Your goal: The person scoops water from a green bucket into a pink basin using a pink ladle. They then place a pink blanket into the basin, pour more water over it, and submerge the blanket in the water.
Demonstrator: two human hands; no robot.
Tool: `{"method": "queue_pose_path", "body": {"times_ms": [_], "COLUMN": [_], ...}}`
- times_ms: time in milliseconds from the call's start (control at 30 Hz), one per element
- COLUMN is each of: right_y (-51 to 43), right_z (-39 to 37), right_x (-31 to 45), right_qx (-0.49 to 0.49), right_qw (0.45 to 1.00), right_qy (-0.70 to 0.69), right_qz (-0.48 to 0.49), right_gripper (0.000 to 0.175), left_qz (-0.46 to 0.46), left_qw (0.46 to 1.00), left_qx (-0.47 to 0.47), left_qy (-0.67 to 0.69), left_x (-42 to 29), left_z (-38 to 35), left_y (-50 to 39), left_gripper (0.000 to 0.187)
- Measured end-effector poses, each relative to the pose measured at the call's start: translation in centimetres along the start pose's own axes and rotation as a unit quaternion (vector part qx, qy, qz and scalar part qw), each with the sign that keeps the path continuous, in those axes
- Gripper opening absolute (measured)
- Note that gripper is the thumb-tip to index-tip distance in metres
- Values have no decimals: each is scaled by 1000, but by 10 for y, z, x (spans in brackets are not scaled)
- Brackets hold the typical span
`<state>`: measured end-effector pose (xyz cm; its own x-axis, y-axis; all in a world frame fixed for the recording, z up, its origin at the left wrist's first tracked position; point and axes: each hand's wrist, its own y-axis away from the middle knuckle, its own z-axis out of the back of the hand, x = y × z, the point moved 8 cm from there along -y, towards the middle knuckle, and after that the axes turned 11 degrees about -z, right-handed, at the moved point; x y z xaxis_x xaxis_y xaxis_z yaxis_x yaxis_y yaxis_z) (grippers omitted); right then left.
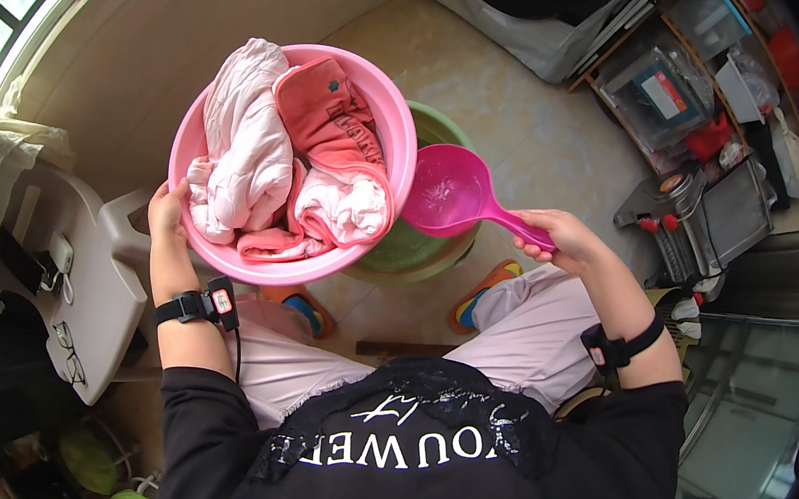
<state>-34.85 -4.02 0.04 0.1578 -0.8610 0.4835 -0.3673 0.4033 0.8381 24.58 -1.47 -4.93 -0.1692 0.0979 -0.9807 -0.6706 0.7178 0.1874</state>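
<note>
My left hand (pixel 168 211) grips the near left rim of a pink plastic basin (pixel 275 275). Inside the basin lie a bundled pale pink cloth (pixel 248 131) and a coral-red fabric piece (pixel 323 111) with dark lettering and a whitish lining. My right hand (pixel 560 239) is closed around the handle of a magenta plastic water dipper (pixel 450 190), whose bowl is close by the basin's right side. Below both, a green basin (pixel 406 254) stands on the floor, partly covered by them; it seems to hold liquid.
A beige plastic chair (pixel 96 285) bearing eyeglasses (pixel 69 354) stands at left. Orange slippers (pixel 485 291) are on my feet on the tiled floor. A shelf (pixel 656 143) with containers and a metal appliance (pixel 675 225) are at right. A covered machine (pixel 504 28) stands ahead.
</note>
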Motion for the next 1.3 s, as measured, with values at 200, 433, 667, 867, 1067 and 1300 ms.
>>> {"method": "queue_pose_path", "body": {"times_ms": [200, 433, 667, 867, 1067, 1300], "right_y": [59, 109, 120, 97, 69, 55], "right_z": [1, -11, -44, -80, -108, -122], "right_x": [16, 50, 94, 128, 149, 165], "right_qx": [-21, -63, -73, -75, -81, -95], "right_qw": [998, 990, 981, 967, 956, 946], "right_qy": [-12, 6, 63, 140, 175, 187], "right_qz": [61, 123, 170, 200, 222, 248], "right_gripper": [38, 45, 45, 43, 42, 40], "left_qz": [-5, -13, -21, -27, -32, -21], "left_qw": [1000, 1000, 1000, 999, 999, 999], "left_qx": [-3, -19, -18, -20, -27, -20], "left_qy": [-7, 1, 13, -1, -4, 16], "left_x": [0, -3, -1, -1, -4, -2], "left_z": [0, -1, -1, -1, -2, -4], "left_y": [1, 4, 4, 4, 8, 8], "left_gripper": [33, 29, 30, 29, 28, 26]}}
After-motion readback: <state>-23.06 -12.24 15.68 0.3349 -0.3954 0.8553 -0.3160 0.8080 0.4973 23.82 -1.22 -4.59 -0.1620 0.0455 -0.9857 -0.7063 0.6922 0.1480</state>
